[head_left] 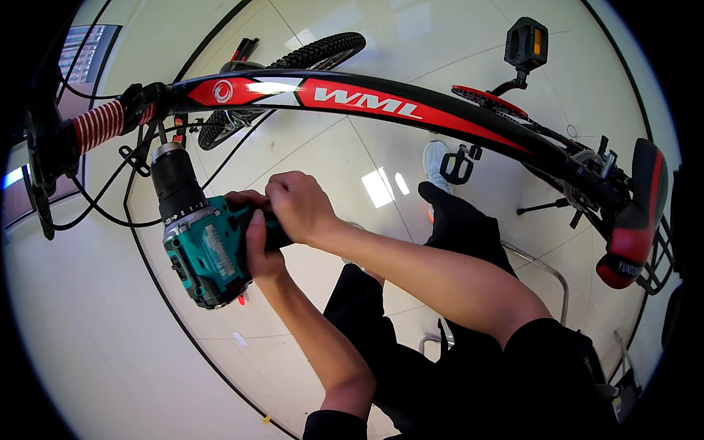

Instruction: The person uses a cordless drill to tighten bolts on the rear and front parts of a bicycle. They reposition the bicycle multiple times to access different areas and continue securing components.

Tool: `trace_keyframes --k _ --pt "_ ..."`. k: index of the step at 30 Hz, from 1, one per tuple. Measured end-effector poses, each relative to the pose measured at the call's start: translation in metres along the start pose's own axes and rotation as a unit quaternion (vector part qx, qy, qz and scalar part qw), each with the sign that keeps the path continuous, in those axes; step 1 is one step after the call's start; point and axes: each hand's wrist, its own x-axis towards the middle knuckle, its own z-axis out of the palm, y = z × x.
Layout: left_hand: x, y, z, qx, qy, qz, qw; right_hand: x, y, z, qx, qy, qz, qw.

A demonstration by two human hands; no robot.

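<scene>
A teal and black cordless drill (209, 246) is held between my hands, its black chuck (176, 180) pointing up toward the front end of the bicycle frame (286, 94). A thin bit at the chuck's tip reaches the area below the handlebar stem; its exact contact point is hard to make out. My left hand (262, 249) is closed around the drill's handle, thumb along its side. Over the handle's far side, my right hand (299, 205) is closed, its fingers curled next to the left ones. The hands hide most of the handle and trigger.
Black cables (95, 209) loop beside the drill from the handlebar (55, 147). A loose-looking wheel (323, 51) shows beyond the frame. Pedals (526, 44), a red chainring (488, 99) and a black-red saddle (636, 220) lie to the right. A metal chair leg (561, 282) stands by my legs.
</scene>
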Motion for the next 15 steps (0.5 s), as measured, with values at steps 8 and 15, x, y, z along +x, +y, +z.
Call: trace_keyframes --k 8,15 --pt "0.003 0.003 0.018 0.024 0.028 -0.01 0.999 0.011 0.004 -0.002 0.011 0.01 -0.065 0.998" --pt "0.001 -0.004 0.021 0.057 0.029 0.015 0.998 0.017 0.004 -0.012 0.024 -0.021 -0.078 0.996"
